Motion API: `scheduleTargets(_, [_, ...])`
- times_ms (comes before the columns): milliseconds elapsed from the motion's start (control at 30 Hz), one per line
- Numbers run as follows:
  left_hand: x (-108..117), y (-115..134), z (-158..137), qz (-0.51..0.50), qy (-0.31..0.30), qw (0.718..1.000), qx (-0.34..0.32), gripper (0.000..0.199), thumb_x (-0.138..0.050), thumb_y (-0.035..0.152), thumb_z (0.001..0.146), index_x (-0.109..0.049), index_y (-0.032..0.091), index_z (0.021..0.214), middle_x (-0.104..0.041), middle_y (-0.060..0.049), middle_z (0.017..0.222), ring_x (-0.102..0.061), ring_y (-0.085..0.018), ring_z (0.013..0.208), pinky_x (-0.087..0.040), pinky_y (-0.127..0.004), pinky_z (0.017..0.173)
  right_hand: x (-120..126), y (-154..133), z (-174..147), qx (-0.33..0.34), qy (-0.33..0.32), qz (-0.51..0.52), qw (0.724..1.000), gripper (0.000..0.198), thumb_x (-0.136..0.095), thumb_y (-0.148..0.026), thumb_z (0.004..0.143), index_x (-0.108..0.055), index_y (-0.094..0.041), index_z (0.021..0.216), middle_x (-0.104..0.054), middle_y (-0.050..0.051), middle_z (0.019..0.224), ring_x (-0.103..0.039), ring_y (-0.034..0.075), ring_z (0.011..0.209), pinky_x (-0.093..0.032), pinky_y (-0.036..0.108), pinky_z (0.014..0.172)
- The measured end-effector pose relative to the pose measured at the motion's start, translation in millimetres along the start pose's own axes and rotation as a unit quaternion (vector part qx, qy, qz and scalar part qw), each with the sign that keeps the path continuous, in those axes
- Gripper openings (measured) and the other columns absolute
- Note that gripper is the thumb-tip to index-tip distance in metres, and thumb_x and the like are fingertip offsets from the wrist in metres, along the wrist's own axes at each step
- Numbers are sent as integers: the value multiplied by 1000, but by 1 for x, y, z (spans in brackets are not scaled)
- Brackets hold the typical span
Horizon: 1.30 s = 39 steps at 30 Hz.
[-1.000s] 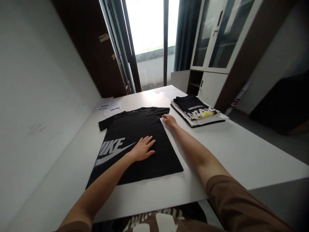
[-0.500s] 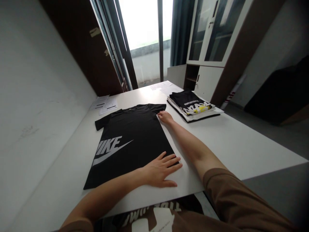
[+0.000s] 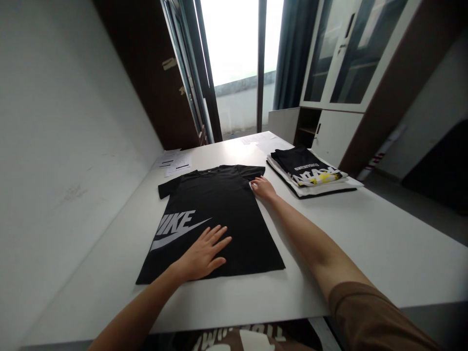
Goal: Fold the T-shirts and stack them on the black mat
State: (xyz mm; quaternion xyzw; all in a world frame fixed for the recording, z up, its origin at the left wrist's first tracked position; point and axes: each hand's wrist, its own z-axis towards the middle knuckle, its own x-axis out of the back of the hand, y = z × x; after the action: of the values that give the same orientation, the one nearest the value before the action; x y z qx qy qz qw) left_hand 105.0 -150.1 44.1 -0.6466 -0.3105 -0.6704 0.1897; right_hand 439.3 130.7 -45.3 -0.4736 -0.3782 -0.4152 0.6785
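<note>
A black short-sleeved T-shirt (image 3: 237, 209) lies flat on the white table, its collar towards the window and a grey lettered logo with a swoosh on its left side. My left hand (image 3: 203, 253) is open, fingers spread, over the lower middle of the shirt near the hem. At the shirt's right edge, just below the sleeve, my right hand (image 3: 263, 188) has its fingers curled in and closed at the fabric. The fingertips there are small and partly hidden.
Right of the shirt sits a stack of folded shirts (image 3: 310, 170), black and white with a yellow print. Paper sheets (image 3: 175, 161) lie at the table's far left, more papers (image 3: 266, 141) at the far end. A wall (image 3: 66, 170) borders the left side.
My left hand has moved left from the shirt's lower right corner to its lower middle. My right hand stays by the sleeve. The view has shifted slightly.
</note>
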Motion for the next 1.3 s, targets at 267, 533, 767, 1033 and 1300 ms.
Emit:
scheduleTargets(267, [-26,-84,-130,54,74,960,265,59,-36,49,107,-28,33,163,-19,-3,171,-18,-30,157,-21,-56,126,-8,3,1,-1,7,8,1000,41,-49,-42,99,-72,-27,129,-55,6,150,-39,29,146,-30,44,120])
scheduleTargets(533, [-54,-104,-179,59,52,938,338,62,-34,52,106,-27,28,163,-17,-7,171,-16,-28,158,-18,-56,125,-12,3,-1,6,1,2,1000,40,-52,-43,98,-71,-27,130,-55,6,151,-40,30,145,-31,44,119])
scheduleTargets(767, [-51,-108,-179,57,38,936,346,62,-34,52,105,-25,31,164,-17,-6,171,-16,-28,158,-20,-56,124,-10,-1,-3,4,0,-2,1000,39,-53,-42,97,-72,-27,128,-55,5,151,-37,31,146,-30,46,119])
scheduleTargets(1033, [-33,-75,-116,44,32,968,245,65,-40,55,105,-25,31,164,-17,-6,171,-16,-30,158,-20,-55,126,-7,-4,-6,-10,28,7,1000,42,-53,-43,97,-70,-25,131,-51,9,153,-38,34,144,-32,47,117])
scheduleTargets(1300, [-15,-5,-3,-8,-28,998,57,69,-49,51,102,-24,32,164,-14,-7,172,-12,-29,158,-17,-54,126,-4,-2,-4,-125,35,-13,991,58,-46,-54,99,-56,-21,146,-54,19,145,-40,40,139,-28,60,113])
